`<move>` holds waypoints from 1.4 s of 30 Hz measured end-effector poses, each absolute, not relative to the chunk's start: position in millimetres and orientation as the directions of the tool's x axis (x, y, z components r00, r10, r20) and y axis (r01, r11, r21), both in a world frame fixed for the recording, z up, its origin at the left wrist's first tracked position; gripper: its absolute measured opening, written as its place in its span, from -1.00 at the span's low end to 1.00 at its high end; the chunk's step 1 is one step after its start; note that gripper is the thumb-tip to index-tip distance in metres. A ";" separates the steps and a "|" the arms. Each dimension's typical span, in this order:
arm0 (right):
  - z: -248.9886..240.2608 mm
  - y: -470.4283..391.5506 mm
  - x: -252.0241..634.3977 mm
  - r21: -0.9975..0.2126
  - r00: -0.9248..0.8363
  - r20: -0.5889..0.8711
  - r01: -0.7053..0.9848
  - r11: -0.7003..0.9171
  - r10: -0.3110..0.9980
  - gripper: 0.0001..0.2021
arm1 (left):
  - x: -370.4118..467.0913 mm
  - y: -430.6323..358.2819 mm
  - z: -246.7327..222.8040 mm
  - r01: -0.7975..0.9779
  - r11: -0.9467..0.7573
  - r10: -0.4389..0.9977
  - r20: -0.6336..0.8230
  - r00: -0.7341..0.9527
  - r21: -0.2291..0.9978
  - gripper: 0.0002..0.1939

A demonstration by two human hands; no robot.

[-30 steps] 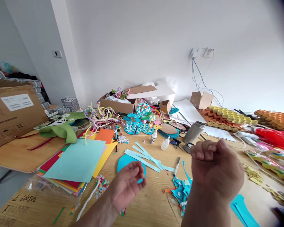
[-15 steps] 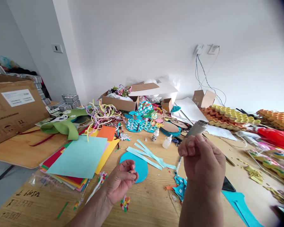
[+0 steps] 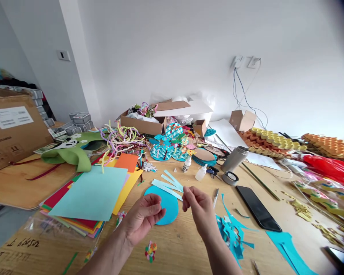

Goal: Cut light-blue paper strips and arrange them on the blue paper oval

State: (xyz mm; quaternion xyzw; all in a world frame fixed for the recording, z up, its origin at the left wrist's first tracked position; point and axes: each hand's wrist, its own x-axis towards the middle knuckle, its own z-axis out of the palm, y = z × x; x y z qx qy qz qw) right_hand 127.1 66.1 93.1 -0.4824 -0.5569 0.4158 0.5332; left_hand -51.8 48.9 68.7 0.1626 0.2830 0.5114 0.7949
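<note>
My left hand [image 3: 145, 217] is loosely closed, palm partly up, over the near-left edge of a bright blue paper disc [image 3: 170, 206]. Nothing shows between its curled fingers. My right hand [image 3: 199, 208] is closed with thumb and fingers pressed together, to the disc's right. Whatever it may hold is hidden. Several pale blue paper strips [image 3: 166, 187] lie fanned across the disc's far side, their right ends reaching behind my right fingers. A small cluster of coloured paper dots [image 3: 151, 251] rests nearer me. Blue paper scraps [image 3: 232, 238] lie right of my right forearm.
At left is a stack of coloured paper [image 3: 91, 193]. Beyond the strips stand a glue bottle [image 3: 187, 164] and a white squeeze bottle [image 3: 201, 172]. To the right are a grey flask [image 3: 235, 158], its lid [image 3: 230, 178] and a black phone [image 3: 258, 208].
My right hand has come down and left from in front of the flask to beside the disc, uncovering the lid and phone. My left hand has barely moved. The view has shifted slightly.
</note>
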 end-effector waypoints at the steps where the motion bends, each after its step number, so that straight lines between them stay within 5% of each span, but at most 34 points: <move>1: 83.8 65.8 124.6 -0.979 0.047 0.173 0.117 0.167 0.984 -0.54 | -51.3 50.1 67.2 -0.726 0.425 0.904 -0.294 0.310 0.540 -0.71; 11: 41.7 55.9 101.3 -0.984 -0.084 0.150 0.079 0.157 0.985 -0.61 | -47.9 61.2 44.5 -0.795 0.392 0.902 -0.362 0.234 0.463 -0.68; 23: 26.8 53.7 98.9 -0.972 -0.208 0.070 0.206 0.114 0.976 -0.63 | -41.0 54.6 38.0 -0.667 0.322 0.939 -0.317 0.135 0.672 -0.72; 28: 29.5 53.7 98.1 -0.993 -0.259 -0.003 0.117 0.029 0.966 -0.60 | -42.3 54.7 36.6 -0.630 0.292 0.950 -0.295 0.103 0.719 -0.71; 33: 31.0 55.5 99.8 -0.999 -0.326 -0.031 -0.016 -0.038 0.945 -0.59 | -43.0 54.0 34.7 -0.619 0.305 0.946 -0.307 0.106 0.724 -0.69; 42: 32.8 52.2 99.1 -0.994 -0.332 -0.036 0.106 -0.001 0.943 -0.61 | -44.0 55.0 32.5 -0.638 0.341 0.932 -0.340 0.129 0.691 -0.70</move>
